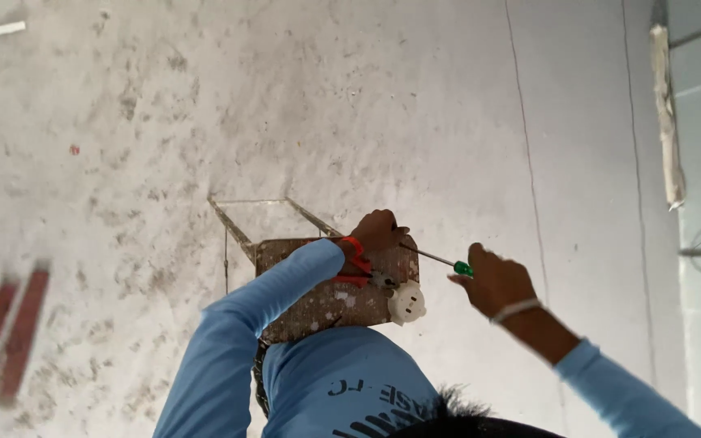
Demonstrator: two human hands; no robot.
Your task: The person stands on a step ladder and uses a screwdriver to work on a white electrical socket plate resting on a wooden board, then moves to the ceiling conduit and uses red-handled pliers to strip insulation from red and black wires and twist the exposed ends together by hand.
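Gripping the green-handled screwdriver (448, 262) in the right hand (492, 282) while the left hand (376, 234), closed, rests on the paint-spattered stool top (326, 304) beside the white round socket (406, 302), a slip could likely knock that socket off the edge.

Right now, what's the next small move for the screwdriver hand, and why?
Probably swing the screwdriver tip down toward the white round fitting. The right hand grips the green handle, but the shaft points at the left hand resting on the paint-spattered stool, not at the fitting lying at the stool's near corner. What the left fingers hold is not clear.
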